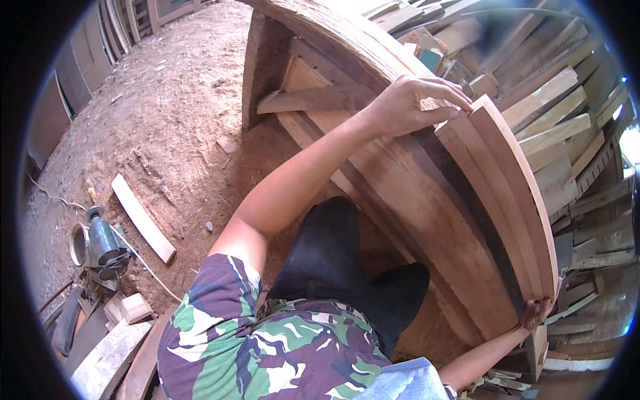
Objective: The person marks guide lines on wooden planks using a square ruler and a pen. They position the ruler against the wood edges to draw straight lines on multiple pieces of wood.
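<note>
A stack of long reddish wooden boards (517, 193) lies on edge along a worn wooden workbench (407, 180). My left hand (417, 100) grips the far end of the stack, fingers curled over the top of the outer board. At the near end, my right hand (537, 313) holds the boards from below, partly hidden behind them. My left arm stretches across the bench; a camouflage shirt and dark trousers fill the lower middle of the view.
Sawdust covers the dirt floor (173, 120). A loose plank (143, 217) lies on it, next to a grey power tool (100, 243) with a cable. Offcuts (113, 333) pile up at lower left. Many stacked planks (567, 100) crowd the right side.
</note>
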Motion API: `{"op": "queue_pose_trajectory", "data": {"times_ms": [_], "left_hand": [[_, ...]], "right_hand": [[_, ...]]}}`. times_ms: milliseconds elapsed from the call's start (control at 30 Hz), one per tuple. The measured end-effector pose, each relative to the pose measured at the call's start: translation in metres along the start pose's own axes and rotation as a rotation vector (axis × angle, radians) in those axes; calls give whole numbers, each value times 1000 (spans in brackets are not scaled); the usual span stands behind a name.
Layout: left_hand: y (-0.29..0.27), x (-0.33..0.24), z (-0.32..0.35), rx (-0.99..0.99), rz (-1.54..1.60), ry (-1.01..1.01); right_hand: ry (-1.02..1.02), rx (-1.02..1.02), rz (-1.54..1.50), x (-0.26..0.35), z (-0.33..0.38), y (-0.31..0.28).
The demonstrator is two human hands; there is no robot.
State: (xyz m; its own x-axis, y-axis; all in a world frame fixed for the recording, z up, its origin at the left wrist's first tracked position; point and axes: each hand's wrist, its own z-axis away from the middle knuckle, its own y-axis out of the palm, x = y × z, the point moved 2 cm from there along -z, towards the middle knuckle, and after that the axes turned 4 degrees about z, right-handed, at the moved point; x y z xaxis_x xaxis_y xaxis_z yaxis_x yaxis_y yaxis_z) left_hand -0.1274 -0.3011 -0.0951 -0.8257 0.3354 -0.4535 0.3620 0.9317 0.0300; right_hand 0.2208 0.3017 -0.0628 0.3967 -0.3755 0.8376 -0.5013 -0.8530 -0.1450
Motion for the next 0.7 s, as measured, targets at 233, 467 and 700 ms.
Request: {"op": "queue_pose_trajectory", "data": {"times_ms": [233, 467, 700], "left_hand": [[0, 6, -2, -8, -35, 50], [3, 8, -2, -14, -74, 2], [4, 14, -1, -33, -84, 31]], "right_hand": [[20, -5, 4, 0, 1, -2], [30, -35, 10, -8, -3, -19], [52, -35, 33, -16, -5, -38]]}}
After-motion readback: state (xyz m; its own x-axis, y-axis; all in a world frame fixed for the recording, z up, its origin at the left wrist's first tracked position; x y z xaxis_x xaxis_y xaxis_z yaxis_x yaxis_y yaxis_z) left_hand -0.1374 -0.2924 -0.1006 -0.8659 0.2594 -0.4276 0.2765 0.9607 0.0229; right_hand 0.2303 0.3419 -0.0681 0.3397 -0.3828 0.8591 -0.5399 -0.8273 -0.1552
